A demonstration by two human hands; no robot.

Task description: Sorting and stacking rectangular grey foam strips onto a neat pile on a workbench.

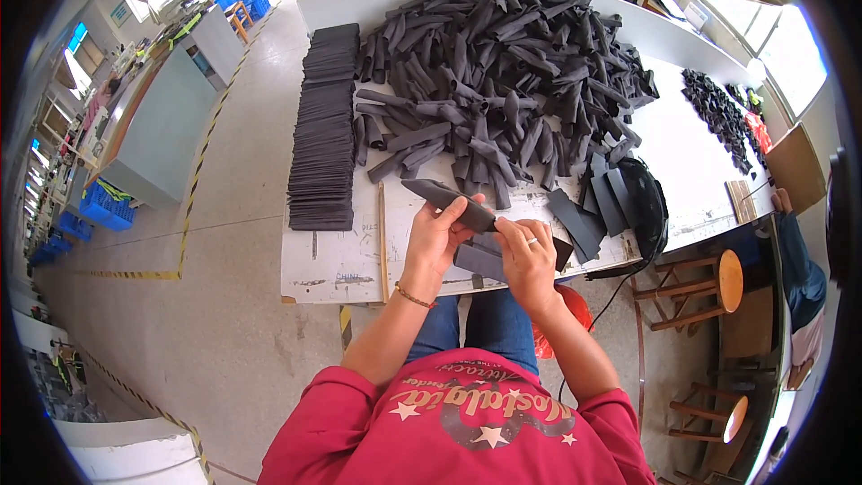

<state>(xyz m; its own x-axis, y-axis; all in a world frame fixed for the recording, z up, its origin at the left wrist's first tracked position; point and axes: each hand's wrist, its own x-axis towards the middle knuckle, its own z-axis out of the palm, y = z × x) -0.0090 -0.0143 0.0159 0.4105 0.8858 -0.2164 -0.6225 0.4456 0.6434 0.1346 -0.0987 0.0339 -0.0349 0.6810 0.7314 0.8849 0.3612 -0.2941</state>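
Observation:
A black fabric tube (pixel 433 192) is held over the near edge of the table, slanting from upper left to lower right. My left hand (pixel 433 241) is closed around its middle, thumb on top. At its lower right end, my right hand (pixel 530 262) pinches it between thumb and fingers. A flat black strip (pixel 563 254) shows beside the right hand's fingers; I cannot tell whether that hand holds it. Beneath my hands lie dark flat pieces (pixel 479 260). Farther off is a big heap of similar black tubes (pixel 503 72).
A long row of stacked flat black pieces (pixel 321 139) lines the table's left side, near a wooden stick (pixel 382 242). On the right are loose black strips (pixel 576 223) and a black bag (pixel 653 207). Wooden stools (pixel 729 282) stand at the right.

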